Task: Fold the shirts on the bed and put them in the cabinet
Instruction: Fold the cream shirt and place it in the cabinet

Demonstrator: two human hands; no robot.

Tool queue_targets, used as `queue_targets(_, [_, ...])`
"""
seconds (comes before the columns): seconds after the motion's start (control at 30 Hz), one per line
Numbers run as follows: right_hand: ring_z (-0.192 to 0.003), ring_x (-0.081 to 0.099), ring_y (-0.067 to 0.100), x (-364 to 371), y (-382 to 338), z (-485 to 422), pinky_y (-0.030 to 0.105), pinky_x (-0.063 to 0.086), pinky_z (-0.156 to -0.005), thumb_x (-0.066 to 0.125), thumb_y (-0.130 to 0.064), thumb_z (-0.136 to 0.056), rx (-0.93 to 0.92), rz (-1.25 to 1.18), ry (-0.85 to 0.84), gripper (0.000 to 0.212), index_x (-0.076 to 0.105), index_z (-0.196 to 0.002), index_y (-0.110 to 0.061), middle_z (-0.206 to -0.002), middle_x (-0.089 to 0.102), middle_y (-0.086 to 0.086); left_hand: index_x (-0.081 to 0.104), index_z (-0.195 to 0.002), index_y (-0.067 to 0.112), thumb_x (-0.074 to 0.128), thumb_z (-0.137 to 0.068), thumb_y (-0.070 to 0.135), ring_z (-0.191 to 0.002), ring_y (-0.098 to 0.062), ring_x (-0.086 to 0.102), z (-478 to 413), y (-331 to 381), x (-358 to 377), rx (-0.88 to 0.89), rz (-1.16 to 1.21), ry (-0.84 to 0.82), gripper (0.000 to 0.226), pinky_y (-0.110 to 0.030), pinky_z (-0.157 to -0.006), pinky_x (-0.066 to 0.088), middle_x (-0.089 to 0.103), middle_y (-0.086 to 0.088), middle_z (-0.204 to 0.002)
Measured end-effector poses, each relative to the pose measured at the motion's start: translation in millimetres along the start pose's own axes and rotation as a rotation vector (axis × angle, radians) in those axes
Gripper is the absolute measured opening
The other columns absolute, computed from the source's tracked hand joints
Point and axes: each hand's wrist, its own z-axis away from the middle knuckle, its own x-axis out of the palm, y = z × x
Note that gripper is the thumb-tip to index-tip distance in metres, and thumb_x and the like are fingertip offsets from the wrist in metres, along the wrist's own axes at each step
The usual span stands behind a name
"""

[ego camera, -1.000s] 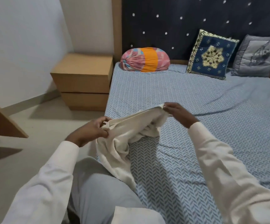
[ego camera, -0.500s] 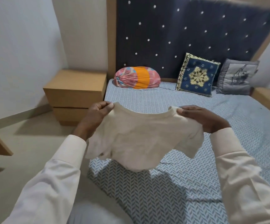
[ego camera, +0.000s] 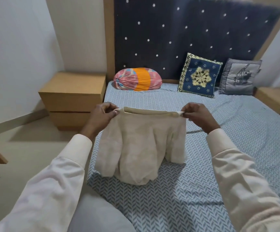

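- The left hand (ego camera: 102,114) and right hand (ego camera: 198,116) each pinched a top corner of the cream shirt (ego camera: 141,144), fingers curled on the cloth.
- The shirt hung between and below both grips, its lower end bunched on the bed (ego camera: 219,148).
- To fold it well, both pinches probably needed level height and even tension before laying it flat beneath them.

Soft, even indoor light filled the room, with no glare. The raised shirt (ego camera: 141,148) cast a diffuse shadow on the bed (ego camera: 236,148) beneath it, and the nightstand (ego camera: 72,97) darkened the floor (ego camera: 26,139) to its left. Wide-angle distortion bowed the headboard (ego camera: 194,39) frame and walls, and the sleeves (ego camera: 43,190) at the bottom corners looked slightly soft.
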Motion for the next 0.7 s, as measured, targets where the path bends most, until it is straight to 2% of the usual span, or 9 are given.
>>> queue_targets(0.1, [-0.073, 0.057, 0.014, 4, 7, 6, 0.024, 0.052, -0.053, 0.065, -0.013, -0.092, 0.055, -0.124, -0.071, 0.008, 0.064, -0.096, -0.006, -0.082, 0.06, 0.009, 0.068, -0.087, 0.018, 0.067, -0.089, 0.017, -0.073, -0.015, 0.056, 5, -20, 9, -0.024, 0.029, 0.088, 0.003, -0.032, -0.071, 0.047, 0.065, -0.003, -0.081])
queue_targets(0.17, [-0.085, 0.056, 0.021, 4, 10, 7, 0.033, 0.06, -0.062, 0.059, -0.013, -0.097, 0.088, -0.251, -0.148, 0.006, 0.06, -0.098, -0.007, -0.092, 0.055, 0.012, 0.066, -0.087, 0.02, 0.066, -0.087, 0.026, -0.071, -0.015, 0.055, 7, -27, 11, -0.036, 0.046, 0.119, 0.006, -0.033, -0.069, 0.046, 0.063, 0.0, -0.076])
queue_targets(0.23, [-0.089, 0.055, 0.023, 5, 13, 7, 0.044, 0.061, -0.078, 0.055, -0.011, -0.099, 0.116, -0.377, -0.216, 0.003, 0.056, -0.097, -0.01, -0.097, 0.053, 0.012, 0.066, -0.085, 0.022, 0.065, -0.087, 0.026, -0.07, -0.015, 0.052, 8, -29, 12, -0.037, 0.057, 0.118, 0.004, -0.032, -0.068, 0.044, 0.061, 0.003, -0.074])
queue_targets(0.27, [-0.088, 0.055, 0.022, 5, 14, 6, 0.046, 0.059, -0.084, 0.054, -0.01, -0.1, 0.12, -0.404, -0.23, 0.003, 0.054, -0.097, -0.011, -0.095, 0.052, 0.012, 0.067, -0.085, 0.023, 0.065, -0.088, 0.023, -0.071, -0.015, 0.052, 8, -28, 11, -0.036, 0.066, 0.114, 0.003, -0.032, -0.069, 0.044, 0.06, 0.003, -0.074])
queue_targets(0.37, [-0.08, 0.054, 0.015, 5, 14, 5, 0.041, 0.059, -0.084, 0.055, -0.006, -0.098, 0.093, -0.4, -0.225, 0.005, 0.053, -0.096, -0.01, -0.085, 0.049, 0.007, 0.069, -0.085, 0.021, 0.067, -0.089, 0.019, -0.075, -0.017, 0.055, 6, -24, 8, -0.042, 0.11, 0.097, 0.005, -0.035, -0.072, 0.046, 0.063, -0.001, -0.078])
queue_targets(0.47, [-0.089, 0.062, 0.021, 3, 17, 1, 0.04, 0.06, -0.083, 0.059, 0.0, -0.094, 0.068, -0.365, -0.247, 0.01, 0.059, -0.1, -0.008, -0.091, 0.059, 0.013, 0.069, -0.088, 0.014, 0.069, -0.089, 0.013, -0.076, -0.017, 0.059, 5, -19, 5, -0.073, 0.126, 0.073, 0.002, -0.035, -0.074, 0.049, 0.066, -0.006, -0.082])
queue_targets(0.53, [-0.092, 0.065, 0.024, 3, 18, 1, 0.04, 0.059, -0.086, 0.063, 0.003, -0.091, 0.048, -0.314, -0.292, 0.02, 0.063, -0.109, -0.005, -0.094, 0.064, 0.016, 0.069, -0.086, 0.011, 0.073, -0.086, 0.011, -0.075, -0.015, 0.061, 6, -18, 2, -0.076, 0.086, 0.079, 0.003, -0.035, -0.073, 0.051, 0.068, -0.005, -0.081])
queue_targets(0.7, [-0.08, 0.061, 0.017, 8, 13, -1, 0.029, 0.055, -0.081, 0.065, 0.014, -0.082, -0.029, -0.184, -0.276, 0.039, 0.068, -0.116, -0.005, -0.083, 0.061, 0.008, 0.064, -0.071, 0.02, 0.079, -0.077, 0.009, -0.07, -0.014, 0.059, 4, -17, -2, -0.016, -0.082, 0.157, 0.02, -0.035, -0.067, 0.051, 0.07, -0.004, -0.077])
